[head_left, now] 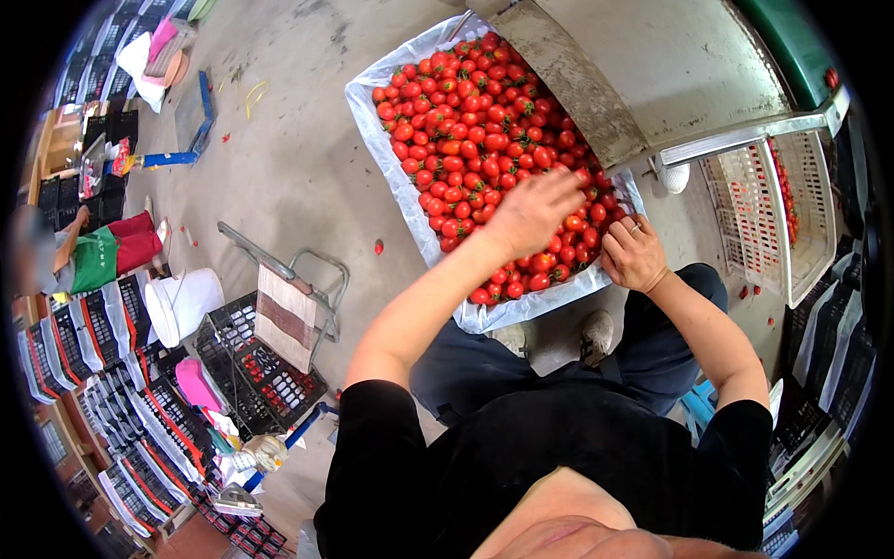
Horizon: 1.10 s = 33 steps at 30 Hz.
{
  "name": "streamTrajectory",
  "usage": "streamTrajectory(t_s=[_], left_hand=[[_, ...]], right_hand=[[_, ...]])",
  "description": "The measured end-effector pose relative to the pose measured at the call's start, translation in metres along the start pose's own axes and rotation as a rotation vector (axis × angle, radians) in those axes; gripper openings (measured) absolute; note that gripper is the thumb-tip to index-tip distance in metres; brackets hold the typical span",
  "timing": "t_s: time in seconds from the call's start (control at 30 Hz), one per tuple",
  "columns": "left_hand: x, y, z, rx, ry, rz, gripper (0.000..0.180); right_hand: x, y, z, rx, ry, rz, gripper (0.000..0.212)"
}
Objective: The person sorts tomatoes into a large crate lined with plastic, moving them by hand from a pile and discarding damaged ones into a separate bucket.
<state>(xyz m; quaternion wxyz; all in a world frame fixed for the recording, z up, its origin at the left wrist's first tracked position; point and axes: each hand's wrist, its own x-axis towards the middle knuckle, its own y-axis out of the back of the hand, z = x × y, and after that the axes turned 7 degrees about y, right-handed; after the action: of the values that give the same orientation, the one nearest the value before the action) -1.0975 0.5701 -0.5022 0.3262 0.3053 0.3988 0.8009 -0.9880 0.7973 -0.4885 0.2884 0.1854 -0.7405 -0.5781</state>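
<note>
A crate lined with clear plastic film (377, 107) stands before me, filled with small red cherry tomatoes (466, 140), some with green stems. My left hand (535, 214) lies over the tomatoes near the right side of the heap, its fingers stretched out and slightly blurred. At the near right corner of the crate is my right hand (635, 253), with a ring on one finger. Its fingers are curled down at the edge of the tomatoes, and whatever they hold is hidden. A metal chute (582, 84) slopes over the crate's far right side.
A white plastic basket (745, 219) with tomatoes stands at the right. To the left are a folding chair (289, 312), a black crate (228, 340), a white bucket (191, 303) and stacked crates (112, 321). Another person (98, 256) is at the far left. A loose tomato (379, 247) lies on the floor.
</note>
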Motion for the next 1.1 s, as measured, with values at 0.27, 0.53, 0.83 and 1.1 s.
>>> streamTrajectory(t_s=[0.27,0.53,0.83,1.1], left_hand=[[0.027,0.054,-0.116,0.544,0.285,-0.016,0.046],[-0.039,0.071,-0.126,0.54,0.52,0.076,0.048],[-0.079,0.067,-0.098,0.447,0.585,0.191,0.043],[-0.072,0.065,-0.098,0.557,0.598,0.148,0.042]], right_hand=[[-0.001,-0.001,0.001,-0.013,-0.01,0.018,0.017],[0.0,-0.003,0.0,-0.001,-0.015,0.037,0.017],[0.001,-0.001,0.0,0.001,0.003,0.0,0.016],[0.015,0.01,-0.007,0.167,-0.252,0.076,0.044]])
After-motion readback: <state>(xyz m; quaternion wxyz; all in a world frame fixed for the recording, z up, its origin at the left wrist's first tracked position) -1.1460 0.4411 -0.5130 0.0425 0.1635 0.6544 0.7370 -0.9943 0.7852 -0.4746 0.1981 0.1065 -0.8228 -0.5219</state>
